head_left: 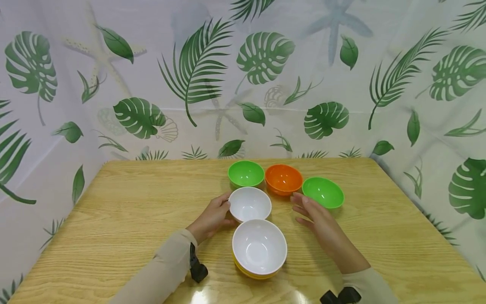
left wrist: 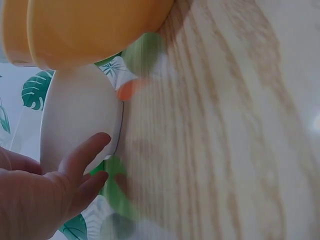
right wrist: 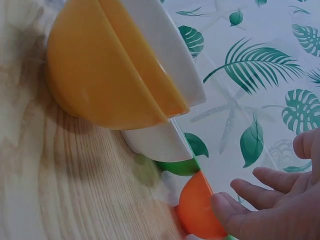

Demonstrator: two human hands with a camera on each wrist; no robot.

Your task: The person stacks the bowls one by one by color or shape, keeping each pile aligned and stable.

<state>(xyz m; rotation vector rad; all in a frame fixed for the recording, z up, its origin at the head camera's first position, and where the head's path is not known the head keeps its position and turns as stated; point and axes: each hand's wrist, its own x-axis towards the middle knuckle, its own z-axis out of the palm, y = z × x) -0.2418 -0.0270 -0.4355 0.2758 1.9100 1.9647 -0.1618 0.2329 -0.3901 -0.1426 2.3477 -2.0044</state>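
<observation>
A small white bowl [head_left: 249,204] stands on the table with my left hand [head_left: 213,216] at its left side. The fingers and thumb curve round its outer wall, which shows close up in the left wrist view as a pale bowl [left wrist: 82,112]. Nearer to me is a stack: a white bowl [head_left: 260,247] sits on top of yellow bowls [right wrist: 100,65]. My right hand [head_left: 317,217] hovers over the table right of the bowls, fingers extended and holding nothing. Its fingertips overlap the front left of a green bowl [head_left: 323,192] in the head view.
Behind the small white bowl stand another green bowl [head_left: 246,174] and an orange bowl [head_left: 283,180], in a row with the right-hand green one. The wooden table [head_left: 152,194] runs back to a leaf-patterned cloth [head_left: 209,84] that hangs around its back and sides.
</observation>
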